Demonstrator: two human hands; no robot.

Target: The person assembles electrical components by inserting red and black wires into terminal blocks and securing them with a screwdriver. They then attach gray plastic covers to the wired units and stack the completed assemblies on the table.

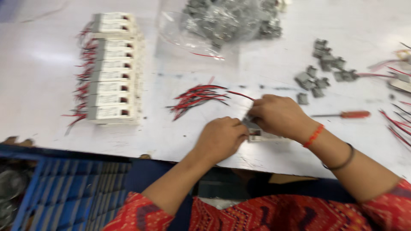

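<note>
From my feed, both hands are bunched together low in the middle of the frame: the left hand (221, 139) and right hand (279, 116) each have their fingers curled closed around one small white box-shaped module (262, 135) sitting on the white desk (43, 77) near its front edge. Just up-left of them is a loose bundle of red and black wires (198, 97), with a stacked row of white modules (112, 70) at upper left. There's a red-handled screwdriver (342, 114) to the right, grey clips (322, 70) at upper right and a clear bag of parts (222, 21) up top; it's all pretty blurry.
</note>
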